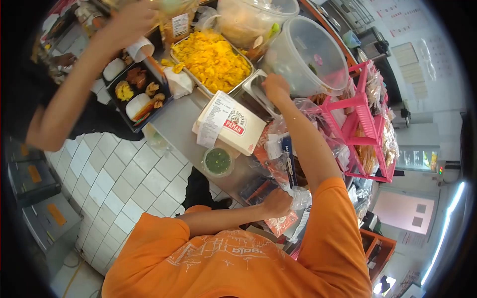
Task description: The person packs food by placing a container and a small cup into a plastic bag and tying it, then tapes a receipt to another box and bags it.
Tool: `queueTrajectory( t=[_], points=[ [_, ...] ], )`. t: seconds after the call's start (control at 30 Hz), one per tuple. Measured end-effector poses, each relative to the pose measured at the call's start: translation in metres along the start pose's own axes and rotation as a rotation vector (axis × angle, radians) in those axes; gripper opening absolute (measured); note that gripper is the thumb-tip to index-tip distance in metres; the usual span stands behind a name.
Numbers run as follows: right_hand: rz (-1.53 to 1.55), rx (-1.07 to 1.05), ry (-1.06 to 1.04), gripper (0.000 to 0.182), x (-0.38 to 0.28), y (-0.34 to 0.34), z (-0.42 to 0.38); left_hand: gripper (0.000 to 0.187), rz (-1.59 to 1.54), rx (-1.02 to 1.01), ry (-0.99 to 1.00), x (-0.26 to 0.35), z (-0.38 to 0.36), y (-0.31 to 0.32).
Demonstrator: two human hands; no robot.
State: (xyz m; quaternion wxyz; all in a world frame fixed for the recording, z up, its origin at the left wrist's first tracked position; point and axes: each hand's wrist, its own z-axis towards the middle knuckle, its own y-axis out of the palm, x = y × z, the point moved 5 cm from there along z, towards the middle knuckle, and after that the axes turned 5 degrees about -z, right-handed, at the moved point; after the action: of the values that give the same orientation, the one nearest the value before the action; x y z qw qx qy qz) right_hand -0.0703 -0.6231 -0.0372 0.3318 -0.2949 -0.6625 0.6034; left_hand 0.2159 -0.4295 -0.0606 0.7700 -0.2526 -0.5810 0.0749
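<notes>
My left hand [278, 202] is close to my body at the table's near edge, its fingers closed on a crumpled clear plastic bag [300, 198]. Farther out, my right hand [276, 89] reaches to the rim of a small metal container [254, 85]. Its fingers are curled, and what they hold, if anything, is hidden. Between my arms lies a white and cream food box [241, 130] with a printed receipt [214, 121] on it. A lidded clear cup of green sauce [217, 161] stands beside the box.
A tray of yellow food [211, 59] and a large clear tub [310, 59] stand at the back. Pink plastic racks [357, 119] hold bagged items at right. At left, a co-worker's arm [74, 92] extends over a black meal tray [134, 94].
</notes>
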Motion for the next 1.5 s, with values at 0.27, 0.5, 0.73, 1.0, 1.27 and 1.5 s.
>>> queueTrajectory(
  t=[0.27,0.5,0.73,1.0,1.27,1.5],
  points=[
    [0.573,0.458,-0.108,0.02,0.022,-0.139,-0.08,0.038,-0.041,0.238,-0.09,-0.003,-0.013,0.0],
    [1.227,0.289,0.486,0.016,0.119,-0.05,-0.43,0.033,-0.164,0.448,0.001,0.012,-0.016,-0.014],
    [1.293,0.376,0.585,0.017,0.086,0.02,-0.495,0.03,-0.087,0.121,0.032,0.0,-0.019,0.008],
    [1.055,0.492,0.588,0.014,0.103,0.029,-0.5,0.021,-0.172,0.031,0.11,0.038,-0.019,-0.003],
    [0.726,0.603,0.545,0.011,0.115,0.013,-0.519,0.024,0.075,0.055,0.26,0.04,-0.019,-0.015],
    [0.906,0.459,0.287,0.016,0.054,0.019,-0.468,0.019,0.4,-0.368,0.848,0.055,-0.05,-0.021]
  ],
)
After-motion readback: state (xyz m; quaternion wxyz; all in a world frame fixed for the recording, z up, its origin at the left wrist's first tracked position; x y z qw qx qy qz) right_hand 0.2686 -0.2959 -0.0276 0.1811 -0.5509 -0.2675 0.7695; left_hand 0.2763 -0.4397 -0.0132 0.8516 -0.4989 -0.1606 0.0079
